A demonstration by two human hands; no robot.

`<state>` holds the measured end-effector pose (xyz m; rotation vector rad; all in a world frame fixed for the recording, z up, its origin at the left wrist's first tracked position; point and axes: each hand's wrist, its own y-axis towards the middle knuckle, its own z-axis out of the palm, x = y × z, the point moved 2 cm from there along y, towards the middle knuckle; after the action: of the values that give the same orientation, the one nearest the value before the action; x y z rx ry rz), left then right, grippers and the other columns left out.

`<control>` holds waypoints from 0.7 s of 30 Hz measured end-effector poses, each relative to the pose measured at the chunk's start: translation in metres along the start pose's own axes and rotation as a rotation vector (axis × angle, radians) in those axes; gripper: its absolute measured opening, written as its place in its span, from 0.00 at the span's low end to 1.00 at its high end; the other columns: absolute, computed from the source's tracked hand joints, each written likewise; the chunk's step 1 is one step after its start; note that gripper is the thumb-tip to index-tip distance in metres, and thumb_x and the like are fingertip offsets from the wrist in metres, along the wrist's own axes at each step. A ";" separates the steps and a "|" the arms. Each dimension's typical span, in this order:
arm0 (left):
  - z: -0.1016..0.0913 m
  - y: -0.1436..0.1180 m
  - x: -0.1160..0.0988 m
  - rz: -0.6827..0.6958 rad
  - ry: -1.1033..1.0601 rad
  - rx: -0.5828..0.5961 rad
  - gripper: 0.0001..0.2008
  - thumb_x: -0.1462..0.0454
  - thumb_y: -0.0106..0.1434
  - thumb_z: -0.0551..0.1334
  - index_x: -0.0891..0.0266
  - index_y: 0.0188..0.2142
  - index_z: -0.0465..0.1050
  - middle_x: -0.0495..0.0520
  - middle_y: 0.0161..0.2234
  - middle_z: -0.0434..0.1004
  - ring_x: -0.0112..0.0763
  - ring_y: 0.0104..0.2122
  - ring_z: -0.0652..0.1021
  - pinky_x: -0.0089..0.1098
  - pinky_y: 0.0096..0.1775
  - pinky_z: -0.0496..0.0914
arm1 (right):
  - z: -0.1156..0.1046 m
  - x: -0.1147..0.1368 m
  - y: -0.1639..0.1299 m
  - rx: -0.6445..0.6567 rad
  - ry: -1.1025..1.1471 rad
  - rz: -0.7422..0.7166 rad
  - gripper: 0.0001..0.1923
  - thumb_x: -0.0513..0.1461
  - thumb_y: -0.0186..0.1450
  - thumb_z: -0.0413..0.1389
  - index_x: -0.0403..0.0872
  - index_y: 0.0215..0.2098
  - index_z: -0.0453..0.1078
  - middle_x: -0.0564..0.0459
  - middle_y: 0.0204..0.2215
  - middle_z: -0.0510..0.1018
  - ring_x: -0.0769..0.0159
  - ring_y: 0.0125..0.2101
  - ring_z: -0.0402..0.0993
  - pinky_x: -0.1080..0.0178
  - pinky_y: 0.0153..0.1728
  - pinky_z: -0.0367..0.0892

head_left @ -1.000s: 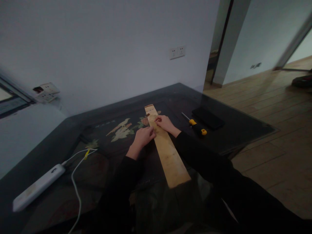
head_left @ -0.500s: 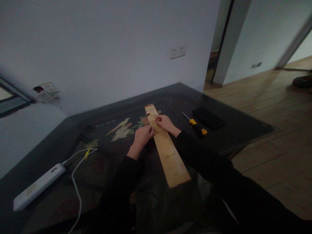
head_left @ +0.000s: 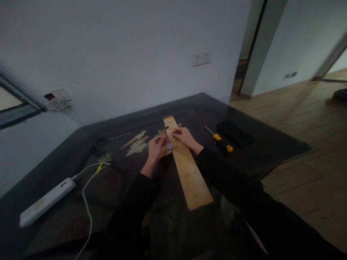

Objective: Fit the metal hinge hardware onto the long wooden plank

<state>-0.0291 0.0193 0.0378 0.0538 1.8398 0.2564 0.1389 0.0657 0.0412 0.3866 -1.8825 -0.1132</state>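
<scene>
I saw the left hand (head_left: 155, 148) curled near a small metal piece (head_left: 170, 146), the right hand (head_left: 186, 137) bent over the wooden board (head_left: 192, 177), but couldn't tell whether either gripped anything.

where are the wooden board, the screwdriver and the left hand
Wooden board (head_left: 184, 161), head view: middle of its face
Screwdriver (head_left: 217, 137), head view: yellow part of its handle
Left hand (head_left: 154, 147), head view: back of the hand
</scene>
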 end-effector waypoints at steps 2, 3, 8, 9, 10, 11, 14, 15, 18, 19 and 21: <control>-0.003 -0.003 0.004 -0.094 -0.139 -0.015 0.12 0.58 0.65 0.60 0.66 0.36 0.74 0.61 0.38 0.83 0.36 0.36 0.83 0.37 0.42 0.76 | 0.003 0.005 -0.002 0.028 0.076 -0.036 0.06 0.36 0.61 0.61 0.40 0.35 0.77 0.50 0.29 0.81 0.71 0.25 0.74 0.68 0.31 0.67; -0.004 -0.006 0.005 -0.138 -0.195 -0.021 0.12 0.58 0.65 0.61 0.66 0.37 0.74 0.61 0.37 0.83 0.35 0.36 0.83 0.36 0.42 0.77 | 0.005 0.007 -0.002 0.046 0.102 -0.056 0.06 0.36 0.61 0.61 0.40 0.34 0.77 0.50 0.29 0.81 0.71 0.25 0.73 0.68 0.31 0.67; -0.003 -0.019 0.002 -0.276 -0.386 -0.003 0.08 0.62 0.64 0.65 0.68 0.37 0.76 0.58 0.32 0.82 0.28 0.29 0.82 0.29 0.38 0.77 | 0.016 0.009 -0.006 0.126 0.152 -0.174 0.07 0.39 0.58 0.63 0.42 0.29 0.78 0.51 0.26 0.80 0.68 0.28 0.72 0.65 0.33 0.66; -0.001 -0.021 0.000 -0.292 -0.411 0.006 0.07 0.63 0.64 0.65 0.68 0.37 0.76 0.58 0.32 0.82 0.27 0.29 0.82 0.28 0.38 0.77 | 0.018 0.008 -0.006 0.135 0.167 -0.177 0.07 0.40 0.58 0.63 0.42 0.28 0.78 0.51 0.26 0.80 0.68 0.29 0.72 0.65 0.33 0.66; 0.000 -0.023 -0.002 -0.304 -0.431 0.013 0.07 0.64 0.63 0.65 0.68 0.36 0.76 0.58 0.31 0.82 0.27 0.29 0.82 0.28 0.38 0.77 | 0.020 0.006 -0.006 0.143 0.182 -0.171 0.07 0.40 0.57 0.63 0.42 0.28 0.78 0.51 0.26 0.80 0.67 0.29 0.72 0.64 0.33 0.66; 0.002 -0.024 -0.004 -0.314 -0.447 0.019 0.06 0.65 0.64 0.65 0.69 0.35 0.76 0.58 0.31 0.82 0.27 0.29 0.82 0.27 0.38 0.77 | 0.021 0.004 -0.005 0.149 0.195 -0.160 0.07 0.40 0.57 0.64 0.42 0.27 0.78 0.51 0.26 0.80 0.67 0.28 0.72 0.64 0.33 0.66; 0.004 -0.026 -0.005 -0.329 -0.451 0.019 0.05 0.66 0.64 0.65 0.68 0.35 0.75 0.58 0.31 0.82 0.27 0.30 0.82 0.27 0.37 0.76 | 0.024 0.001 -0.005 0.156 0.215 -0.123 0.07 0.39 0.56 0.64 0.42 0.27 0.77 0.51 0.25 0.79 0.67 0.27 0.72 0.64 0.33 0.66; 0.003 -0.025 -0.004 -0.322 -0.438 0.009 0.05 0.65 0.64 0.65 0.67 0.35 0.75 0.57 0.31 0.82 0.27 0.30 0.82 0.27 0.35 0.76 | 0.024 0.001 -0.005 0.153 0.222 -0.114 0.07 0.39 0.56 0.64 0.42 0.27 0.77 0.51 0.24 0.79 0.68 0.27 0.72 0.64 0.32 0.66; 0.001 -0.022 0.001 -0.269 -0.382 -0.039 0.06 0.64 0.61 0.67 0.66 0.35 0.75 0.54 0.28 0.80 0.24 0.25 0.78 0.24 0.29 0.72 | 0.024 0.004 -0.008 0.124 0.231 -0.104 0.08 0.40 0.57 0.63 0.42 0.26 0.76 0.51 0.24 0.79 0.68 0.26 0.72 0.64 0.31 0.65; 0.000 -0.020 0.002 -0.250 -0.374 -0.054 0.07 0.63 0.60 0.67 0.66 0.34 0.74 0.52 0.26 0.79 0.23 0.23 0.77 0.23 0.28 0.71 | 0.024 0.005 -0.009 0.109 0.228 -0.107 0.08 0.40 0.58 0.63 0.42 0.26 0.76 0.51 0.24 0.79 0.68 0.26 0.72 0.64 0.31 0.65; 0.000 -0.018 0.005 -0.227 -0.380 -0.071 0.07 0.63 0.59 0.68 0.66 0.33 0.74 0.50 0.24 0.77 0.22 0.22 0.75 0.24 0.28 0.70 | 0.024 0.009 -0.010 0.078 0.218 -0.112 0.08 0.40 0.58 0.62 0.42 0.26 0.75 0.51 0.23 0.79 0.68 0.26 0.71 0.64 0.31 0.65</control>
<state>-0.0292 0.0022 0.0292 -0.1458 1.4428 0.1399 0.1164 0.0503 0.0386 0.5366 -1.6538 -0.0696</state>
